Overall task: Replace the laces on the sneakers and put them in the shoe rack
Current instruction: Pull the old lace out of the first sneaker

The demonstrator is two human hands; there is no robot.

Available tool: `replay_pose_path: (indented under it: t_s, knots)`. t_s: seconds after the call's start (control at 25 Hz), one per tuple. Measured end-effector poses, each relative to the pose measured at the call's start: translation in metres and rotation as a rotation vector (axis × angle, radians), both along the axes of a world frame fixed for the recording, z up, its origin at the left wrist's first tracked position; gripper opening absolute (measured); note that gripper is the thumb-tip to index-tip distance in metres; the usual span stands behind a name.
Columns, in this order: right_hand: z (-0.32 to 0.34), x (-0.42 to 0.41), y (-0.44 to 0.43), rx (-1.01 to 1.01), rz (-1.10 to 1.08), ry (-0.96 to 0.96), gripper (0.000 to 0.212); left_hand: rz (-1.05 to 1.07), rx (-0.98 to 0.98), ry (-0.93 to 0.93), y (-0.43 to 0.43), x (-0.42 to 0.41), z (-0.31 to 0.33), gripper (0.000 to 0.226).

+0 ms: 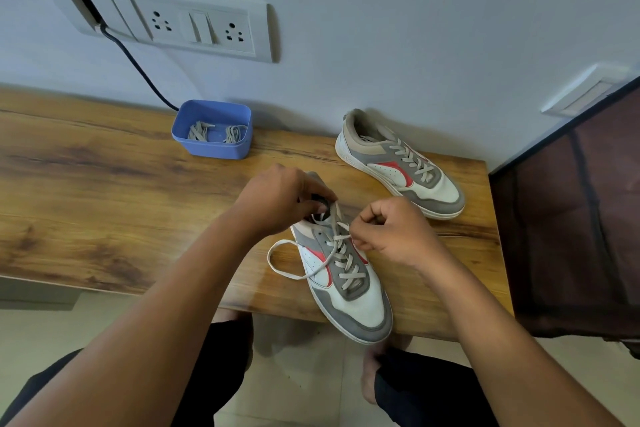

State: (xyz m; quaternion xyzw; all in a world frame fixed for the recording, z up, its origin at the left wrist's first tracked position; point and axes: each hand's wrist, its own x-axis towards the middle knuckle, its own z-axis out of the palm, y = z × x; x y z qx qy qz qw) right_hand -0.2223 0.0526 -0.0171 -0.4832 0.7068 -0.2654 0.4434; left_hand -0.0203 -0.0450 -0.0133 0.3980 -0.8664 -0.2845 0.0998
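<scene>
Wooden bench (104, 184) against a pale wall. Near sneaker (349, 305) sits at the bench's front edge, toe toward the person and slightly overhanging; grey, white and red. Left hand (280, 201) is at its collar, thumb and fingers curled tight, pinching a strand of the lace (348, 267) where it leaves the top eyelets. Right hand (391, 232) is just beside the shoe's upper eyelets, fingers curled in, fingertips pinching the lace there. One end of the lace hangs off the shoe's left side in a loose loop on the wood. Far sneaker (398, 163), fully laced, lies further back near the wall, well apart from the hands. Blue tub (211, 146) at the wall holds spare laces (214, 132). Socket panel (194, 24) above, dark cable (138, 69) dropping behind the tub. Dark fabric-sided unit (571, 218) stands at the bench's right end.
</scene>
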Motion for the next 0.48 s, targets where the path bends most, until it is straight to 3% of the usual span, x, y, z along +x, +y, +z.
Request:
replay_pose_path:
  t_s: [0.16, 0.32, 0.48]
  knots:
    - [0.003, 0.010, -0.002, -0.070, 0.052, 0.103, 0.009, -0.021, -0.009, -0.014, -0.002, 0.000, 0.001, 0.027]
    - [0.005, -0.008, -0.002, -0.023, -0.083, -0.115, 0.010, -0.033, -0.015, -0.022, -0.001, 0.001, 0.003, 0.028]
    - [-0.002, 0.003, -0.002, -0.074, 0.054, 0.005, 0.011, -0.051, -0.014, -0.015, -0.001, 0.000, 0.004, 0.027]
